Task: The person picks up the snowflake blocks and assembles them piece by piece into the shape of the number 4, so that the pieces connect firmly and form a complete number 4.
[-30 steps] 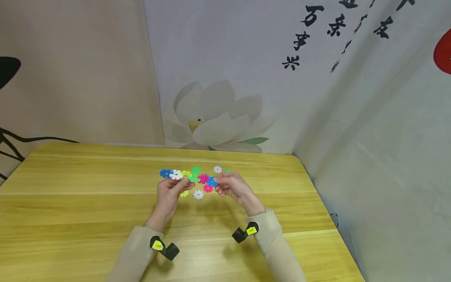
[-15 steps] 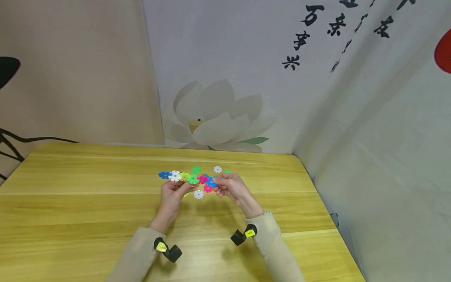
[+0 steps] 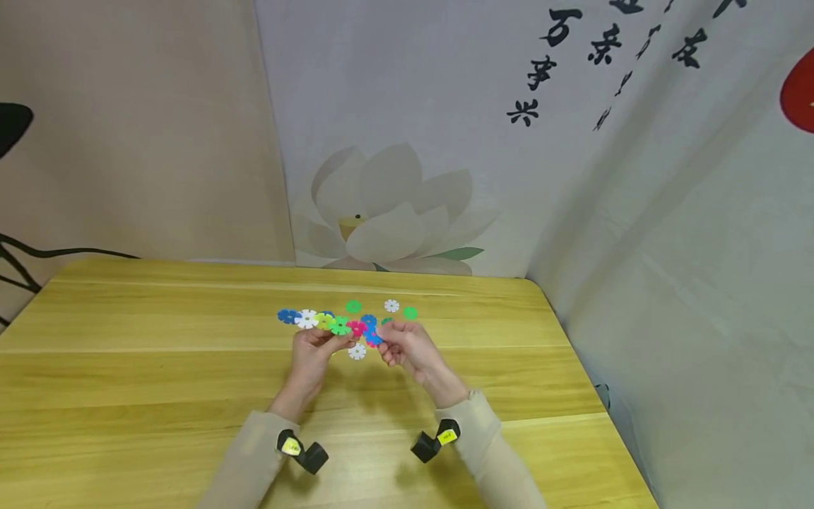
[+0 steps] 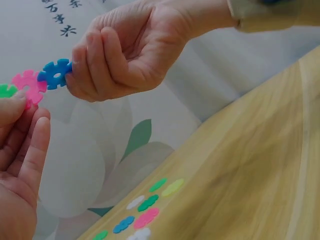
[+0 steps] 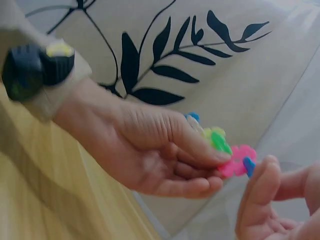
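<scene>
A chain of slotted plastic snowflake discs is held up above the table in the head view. From left to right it runs blue [image 3: 289,316], white [image 3: 307,319], yellow [image 3: 324,322], green [image 3: 340,326], pink [image 3: 357,329], then another blue disc [image 4: 56,74]. My left hand [image 3: 311,360] pinches the chain at the pink disc, its thumb on the edge in the left wrist view. My right hand [image 3: 416,357] pinches the end blue disc, which meets the pink one's rim. Its fingertips cover part of that disc in the right wrist view.
Loose discs lie on the wooden table [image 3: 159,396] behind and below the chain, among them green [image 3: 353,306], white [image 3: 391,305], another green [image 3: 410,312] and a nearer white disc [image 3: 357,351]. Curtains hang behind the table, and a camera is strapped to each wrist.
The chain has shifted a little left. My left hand's grip has moved along it from around the green disc to the pink one. The right hand has moved slightly left and down, still pinching the blue disc.
</scene>
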`<action>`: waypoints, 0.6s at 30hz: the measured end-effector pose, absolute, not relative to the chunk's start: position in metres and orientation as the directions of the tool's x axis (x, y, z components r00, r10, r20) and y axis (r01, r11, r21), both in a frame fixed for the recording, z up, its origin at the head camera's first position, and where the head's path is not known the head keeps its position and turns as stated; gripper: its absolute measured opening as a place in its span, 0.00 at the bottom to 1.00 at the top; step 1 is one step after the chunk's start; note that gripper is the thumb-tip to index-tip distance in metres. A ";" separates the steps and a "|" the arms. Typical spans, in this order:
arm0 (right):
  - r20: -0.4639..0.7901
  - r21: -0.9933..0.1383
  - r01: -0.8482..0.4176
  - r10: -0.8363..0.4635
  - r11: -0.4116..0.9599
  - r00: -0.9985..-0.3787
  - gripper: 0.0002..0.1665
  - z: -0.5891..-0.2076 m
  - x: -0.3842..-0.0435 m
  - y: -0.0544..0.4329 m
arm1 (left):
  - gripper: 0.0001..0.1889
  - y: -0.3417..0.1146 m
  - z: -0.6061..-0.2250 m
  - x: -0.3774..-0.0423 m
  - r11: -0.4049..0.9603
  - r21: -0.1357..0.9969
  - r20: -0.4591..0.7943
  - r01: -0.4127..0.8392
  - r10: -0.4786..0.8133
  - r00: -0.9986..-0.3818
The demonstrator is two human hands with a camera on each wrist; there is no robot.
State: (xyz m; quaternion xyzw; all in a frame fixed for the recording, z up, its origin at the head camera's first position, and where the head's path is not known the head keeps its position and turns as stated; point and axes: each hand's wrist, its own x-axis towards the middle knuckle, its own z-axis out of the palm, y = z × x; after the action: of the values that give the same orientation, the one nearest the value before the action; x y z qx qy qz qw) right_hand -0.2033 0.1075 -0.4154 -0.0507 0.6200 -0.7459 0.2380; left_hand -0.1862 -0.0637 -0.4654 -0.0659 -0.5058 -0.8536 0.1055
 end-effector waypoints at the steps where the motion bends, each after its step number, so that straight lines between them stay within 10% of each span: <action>1: -0.232 -0.944 0.305 -0.410 -0.121 -0.882 0.11 -0.416 -0.202 0.106 | 0.22 -0.065 -0.465 -0.186 -0.459 0.852 0.228 0.253 -0.111 -0.967; 18: -0.283 -0.937 0.340 -0.382 -0.087 -0.880 0.10 -0.413 -0.195 0.099 | 0.05 -0.078 -0.463 -0.183 -0.279 0.898 0.344 0.339 -0.033 -0.938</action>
State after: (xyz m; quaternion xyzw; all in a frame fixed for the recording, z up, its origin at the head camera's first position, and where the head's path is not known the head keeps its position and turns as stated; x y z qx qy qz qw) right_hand -0.1945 0.0994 -0.4134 -0.0167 0.6297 -0.7371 0.2446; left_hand -0.1828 -0.0782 -0.4628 -0.1302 -0.5886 -0.7891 0.1179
